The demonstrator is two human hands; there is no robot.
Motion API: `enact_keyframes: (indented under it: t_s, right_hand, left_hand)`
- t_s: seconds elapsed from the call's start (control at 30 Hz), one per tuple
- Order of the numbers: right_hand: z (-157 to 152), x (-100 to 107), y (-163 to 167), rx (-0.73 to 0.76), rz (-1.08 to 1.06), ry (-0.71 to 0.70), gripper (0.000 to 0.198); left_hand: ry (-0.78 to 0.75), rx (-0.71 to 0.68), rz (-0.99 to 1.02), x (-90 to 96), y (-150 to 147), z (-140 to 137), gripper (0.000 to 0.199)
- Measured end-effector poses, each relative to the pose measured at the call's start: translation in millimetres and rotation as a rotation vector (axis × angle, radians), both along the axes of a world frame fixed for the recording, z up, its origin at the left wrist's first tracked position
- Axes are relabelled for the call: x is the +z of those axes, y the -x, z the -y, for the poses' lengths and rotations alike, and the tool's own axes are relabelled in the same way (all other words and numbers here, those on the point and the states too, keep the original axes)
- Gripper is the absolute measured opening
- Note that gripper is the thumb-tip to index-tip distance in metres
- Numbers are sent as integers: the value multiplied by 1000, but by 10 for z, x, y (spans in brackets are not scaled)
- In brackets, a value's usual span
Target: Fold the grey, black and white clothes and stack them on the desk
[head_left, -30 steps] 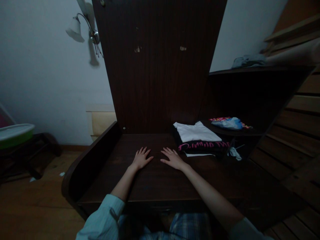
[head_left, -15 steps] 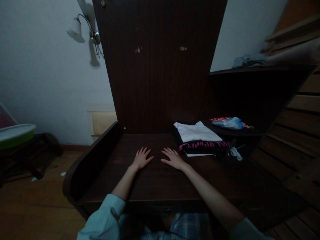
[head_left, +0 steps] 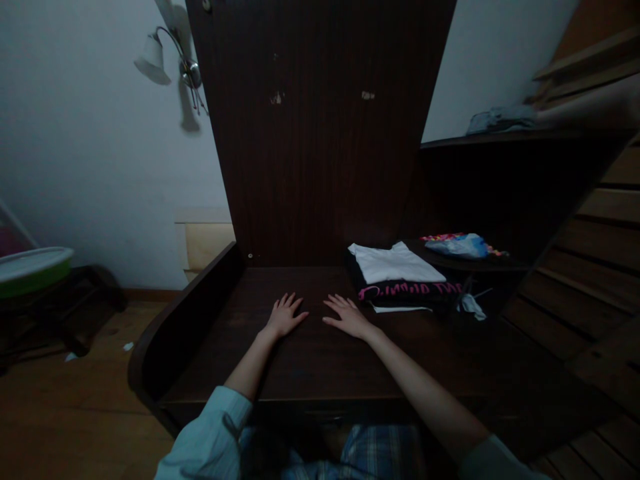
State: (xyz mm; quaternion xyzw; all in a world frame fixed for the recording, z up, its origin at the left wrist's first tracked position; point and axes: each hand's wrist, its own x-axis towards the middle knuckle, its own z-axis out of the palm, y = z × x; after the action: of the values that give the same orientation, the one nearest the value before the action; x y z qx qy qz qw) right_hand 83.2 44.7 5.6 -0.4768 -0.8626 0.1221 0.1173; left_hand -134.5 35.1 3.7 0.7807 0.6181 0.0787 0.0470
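Stacking partly hides perhaps three folded garments (head_left: pixel 400 265) beyond your right hand (head_left: pixel 350 319); it and your left hand (head_left: pixel 283 319) lie spread.

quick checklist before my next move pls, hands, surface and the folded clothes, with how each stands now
1. Bare left hand holding nothing, fingers spread on the dark brown wooden desktop: ok.
2. Bare right hand holding nothing, palm down on the desktop: ok.
3. Hands apart from each other: ok.
4. Folded white garment lying on the folded black garment with pink lettering: ok.
5. Number of garments in that pile: cannot tell.
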Motion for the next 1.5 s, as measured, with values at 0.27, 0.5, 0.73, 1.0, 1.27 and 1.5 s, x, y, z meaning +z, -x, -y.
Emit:
enact_keyframes:
  t_s: [0.27,0.5,0.73,1.0,1.27,1.5]
  right_hand:
    - [-1,-6,-5,3,1,-6,66]
    - [4,3,3,-1,1,-4,66]
    - [-24,-32,-4,1,1,1,67]
    - [-10,-13,-4,-2,4,-2,67]
    - [0,5,-2,-2,6,1,68]
    - [-5,-12,0,0,-5,-9,66]
  left_hand:
    - [-2,10,0,-6,1,-4,61]
    - [4,2,5,5,0,-1,61]
    - [3,5,-3,2,0,0,61]
    - [0,10,1,0,1,-1,61]
    - [-13,4,3,-2,-1,0,61]
    - [-4,8,10,21,-14,14,60]
